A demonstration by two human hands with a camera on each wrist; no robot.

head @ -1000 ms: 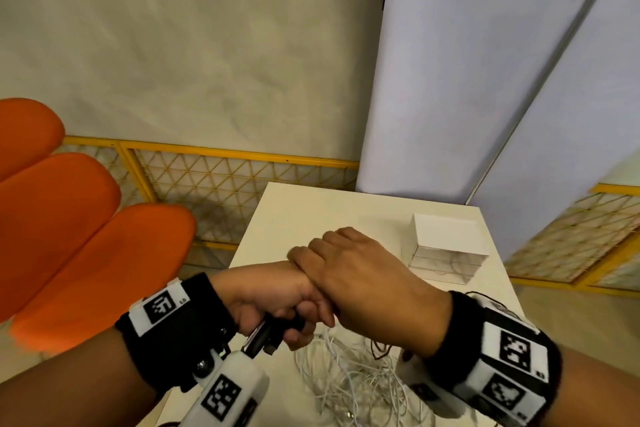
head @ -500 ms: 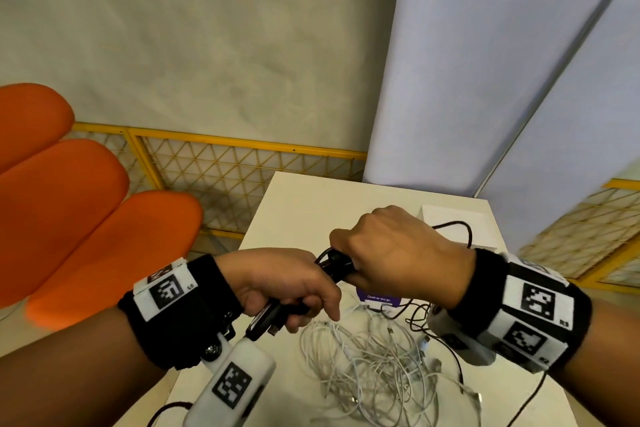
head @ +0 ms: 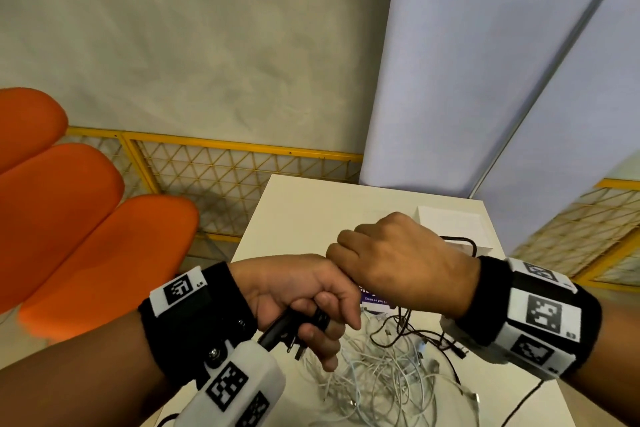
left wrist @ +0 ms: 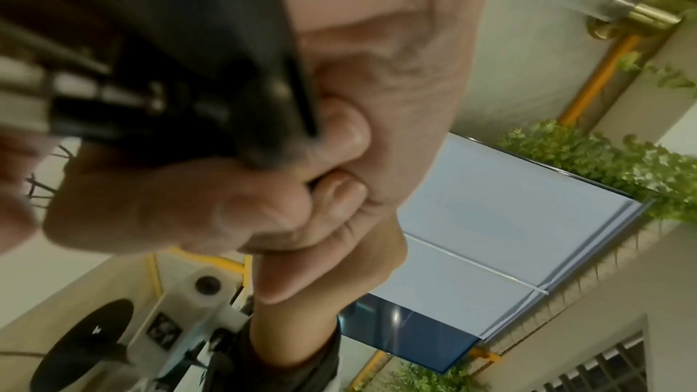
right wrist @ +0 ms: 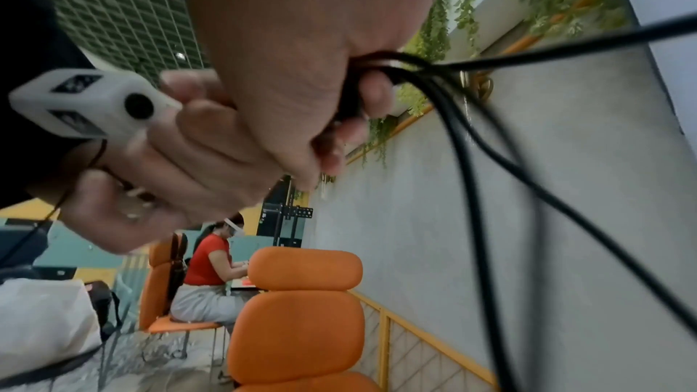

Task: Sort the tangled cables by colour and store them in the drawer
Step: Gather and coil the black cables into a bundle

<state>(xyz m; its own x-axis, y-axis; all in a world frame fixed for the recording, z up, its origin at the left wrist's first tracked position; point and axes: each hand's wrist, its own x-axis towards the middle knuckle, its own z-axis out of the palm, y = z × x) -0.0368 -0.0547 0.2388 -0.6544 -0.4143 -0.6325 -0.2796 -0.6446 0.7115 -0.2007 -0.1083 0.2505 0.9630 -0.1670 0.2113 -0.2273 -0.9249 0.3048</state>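
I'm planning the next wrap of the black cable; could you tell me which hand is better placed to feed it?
Probably the right hand: it grips the black cable loops, while the left hand holds the plug end.

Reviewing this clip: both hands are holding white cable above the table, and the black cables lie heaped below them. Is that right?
The colours are swapped. Both the left hand and right hand hold thin black cable, plain in the right wrist view. The head view shows the tangled heap of white cables lying on the white table below them.

cables [head: 377, 378] on table [head: 304, 215], drawer [head: 450, 229] behind
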